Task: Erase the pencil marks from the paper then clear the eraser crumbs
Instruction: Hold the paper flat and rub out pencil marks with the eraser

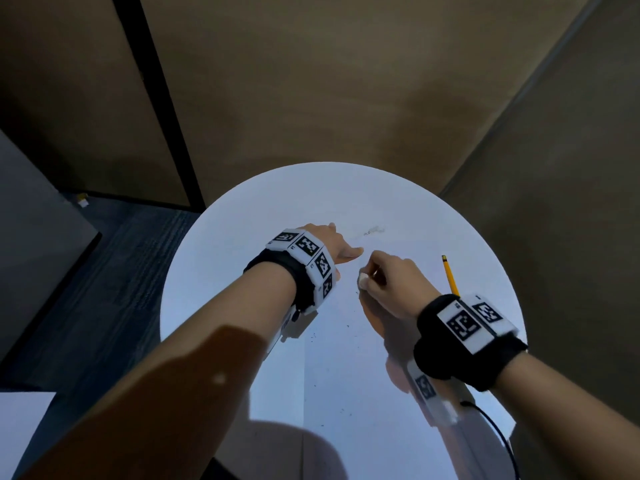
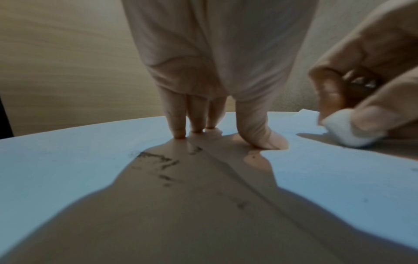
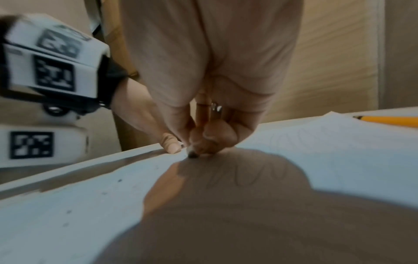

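A white sheet of paper [image 1: 346, 358] lies on the round white table [image 1: 214, 244]. My left hand [image 1: 332, 244] presses down on the paper with straight fingertips [image 2: 179, 134]. My right hand [image 1: 384, 278] pinches a small white eraser [image 1: 363, 279] just right of the left thumb, its end on the paper [image 3: 339, 153]. The eraser [image 2: 346, 132] shows white between thumb and fingers in the left wrist view. Faint looping pencil marks [image 3: 267, 171] run under the right hand. Dark eraser crumbs [image 2: 162, 164] lie below the left fingers, and more crumbs [image 1: 374, 231] sit further back.
A yellow pencil [image 1: 450, 275] lies on the table to the right of my right hand, also seen as the pencil [image 3: 389, 121] at the far right. Wood-panelled walls stand close behind the table. A cable [image 1: 498, 431] trails from my right wrist.
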Demonstrator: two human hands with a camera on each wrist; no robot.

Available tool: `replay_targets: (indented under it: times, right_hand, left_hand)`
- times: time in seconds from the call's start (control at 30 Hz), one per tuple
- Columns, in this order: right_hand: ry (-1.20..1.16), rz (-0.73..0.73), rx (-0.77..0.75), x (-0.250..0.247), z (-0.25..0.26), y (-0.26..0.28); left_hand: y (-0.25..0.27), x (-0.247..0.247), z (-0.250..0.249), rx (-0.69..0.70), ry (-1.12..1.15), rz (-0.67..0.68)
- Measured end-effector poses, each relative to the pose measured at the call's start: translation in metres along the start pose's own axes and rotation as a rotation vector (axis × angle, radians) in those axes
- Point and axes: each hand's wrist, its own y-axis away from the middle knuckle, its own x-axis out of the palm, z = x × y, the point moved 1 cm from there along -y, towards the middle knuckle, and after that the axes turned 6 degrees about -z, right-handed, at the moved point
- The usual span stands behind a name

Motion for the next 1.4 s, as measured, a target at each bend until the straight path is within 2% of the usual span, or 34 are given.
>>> replay_targets:
  times: [0.07, 0.13, 0.27, 0.33, 0.4, 0.5, 0.67, 0.93, 1.1, 1.27, 1.4]
  right_hand:
    - [0.015, 0.107, -0.015, -0.002, -0.001, 0.007]
    - [-0.138, 0.159, 0.083, -0.006, -0.007, 0.007]
    - [-0.814, -0.075, 0.464, -0.008, -0.024, 0.001]
    - [-0.975, -0.098, 0.560, -0.007, -0.026, 0.000]
    - [-0.909, -0.069, 0.546, -0.007, -0.027, -0.002]
    - [-0.723, -0.033, 0.424, -0.006, -0.027, -0.007]
    - [-0.442, 0.067, 0.251, -0.002, -0.013, -0.014]
    - [-0.056, -0.004, 0.051, 0.002, 0.003, -0.020]
    - [0.016, 0.168, -0.026, -0.006, 0.009, -0.011]
    - [-0.025, 0.020, -0.031, -0.002, 0.012, -0.018]
    - [0.006, 0.145, -0.055, 0.002, 0.011, -0.004]
  left_hand:
    - [0.001, 0.000, 0.001, 0.027, -0.022, -0.011]
    - [0.000, 0.002, 0.003, 0.087, -0.089, -0.016]
    - [-0.004, 0.004, 0.013, 0.107, -0.059, -0.065]
    - [-0.008, 0.006, 0.017, 0.113, -0.012, -0.143]
    - [-0.012, 0.008, 0.018, 0.110, -0.055, -0.200]
    - [-0.018, 0.004, 0.013, 0.069, -0.069, -0.232]
    - [-0.032, 0.012, 0.012, 0.124, 0.106, -0.264]
    - [-0.028, 0.003, 0.016, 0.184, 0.086, -0.196]
    - [-0.025, -0.003, 0.011, 0.132, 0.168, -0.195]
    - [-0.022, -0.004, 0.008, 0.114, 0.169, -0.200]
    - [-0.024, -0.001, 0.008, 0.061, 0.181, -0.209]
